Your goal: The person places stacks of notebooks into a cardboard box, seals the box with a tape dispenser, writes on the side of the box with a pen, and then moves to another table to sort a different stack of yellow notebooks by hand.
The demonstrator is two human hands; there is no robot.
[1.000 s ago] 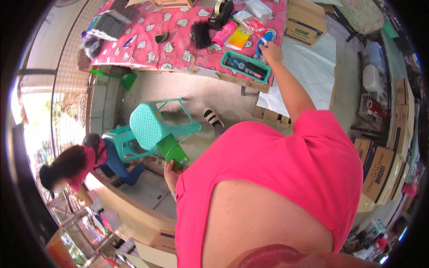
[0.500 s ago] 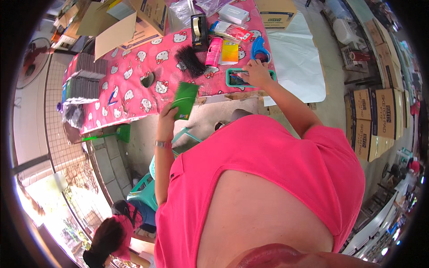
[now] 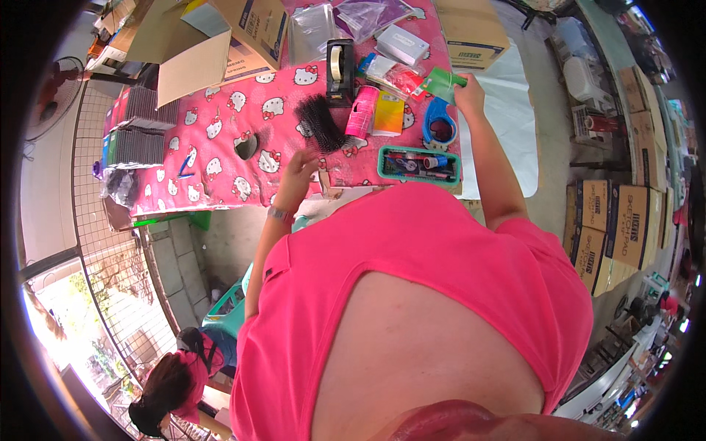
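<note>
My right hand (image 3: 470, 93) reaches to the far right of the table, pinching the edge of a thin green notebook (image 3: 442, 84). The notebook hovers near a clear packet with red parts (image 3: 393, 76) and above a blue tape dispenser (image 3: 439, 121). My left hand (image 3: 296, 175) is raised over the table's near edge, fingers loosely apart and holding nothing. Just beyond it lies a black bristly bundle (image 3: 320, 123). A teal tray (image 3: 382, 173) of pens and small tools sits at the near right of the table.
A pink patterned cloth (image 3: 220, 158) covers the table. On it stand a black tape dispenser (image 3: 340, 72), a pink can (image 3: 362, 112), an open carton (image 3: 254, 40) and stacked dark notebooks (image 3: 136, 143). Another carton (image 3: 471, 33) is at the far right. A person (image 3: 173, 386) sits at lower left.
The green notebook has gone from my left hand to my right. My right hand has left the teal tray and moved farther away. My left hand is now without the notebook.
</note>
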